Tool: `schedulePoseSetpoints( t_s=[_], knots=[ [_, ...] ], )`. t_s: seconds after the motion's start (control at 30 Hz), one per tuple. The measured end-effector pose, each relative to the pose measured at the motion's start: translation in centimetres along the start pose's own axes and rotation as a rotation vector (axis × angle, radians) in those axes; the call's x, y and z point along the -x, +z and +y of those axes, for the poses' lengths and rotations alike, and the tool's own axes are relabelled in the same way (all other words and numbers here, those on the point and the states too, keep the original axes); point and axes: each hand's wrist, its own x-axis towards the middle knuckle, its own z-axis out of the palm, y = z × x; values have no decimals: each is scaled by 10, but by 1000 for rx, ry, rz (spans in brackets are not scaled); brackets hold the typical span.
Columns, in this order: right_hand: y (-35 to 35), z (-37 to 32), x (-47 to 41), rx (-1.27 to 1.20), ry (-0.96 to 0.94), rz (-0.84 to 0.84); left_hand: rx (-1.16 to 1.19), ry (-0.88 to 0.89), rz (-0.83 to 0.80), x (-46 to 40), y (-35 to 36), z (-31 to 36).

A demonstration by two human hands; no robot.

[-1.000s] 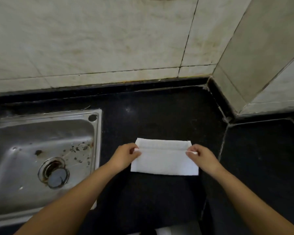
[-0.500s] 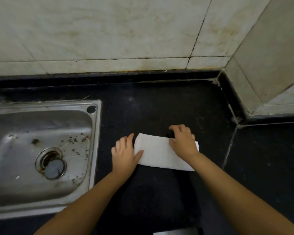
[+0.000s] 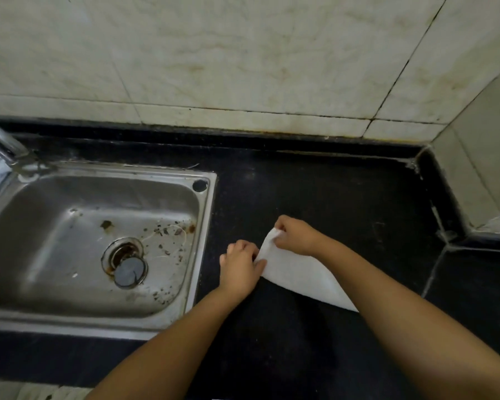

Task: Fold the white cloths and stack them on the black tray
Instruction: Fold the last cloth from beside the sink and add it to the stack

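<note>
On the black counter (image 3: 329,203) just right of the steel sink (image 3: 207,215), the white cloth (image 3: 298,272) lies partly folded. My right hand (image 3: 296,235) pinches its far left corner, lifted off the surface; my left hand (image 3: 238,265) has fingers curled at the cloth's left edge, though whether it grips I cannot tell. To fold well, I judge, match corner to corner and press the crease flat. Sink holds a drain stopper (image 3: 129,272) and dark debris, no cloths. No tray is distinguishable.
</note>
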Motion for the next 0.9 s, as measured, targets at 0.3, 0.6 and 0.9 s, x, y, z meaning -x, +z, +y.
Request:
schedulePoseSetpoints(
  t_s=[0.3,0.6,0.9],
  knots=[
    [-101,-11,88,-272,-382,562,467,418,197,-29,-123,80],
    [20,58,121,-199,-234,251,189,426,-247,34,-61,10],
    [52,80,108,-304,-83,147,184,283,-418,25,-39,-7]
  ],
)
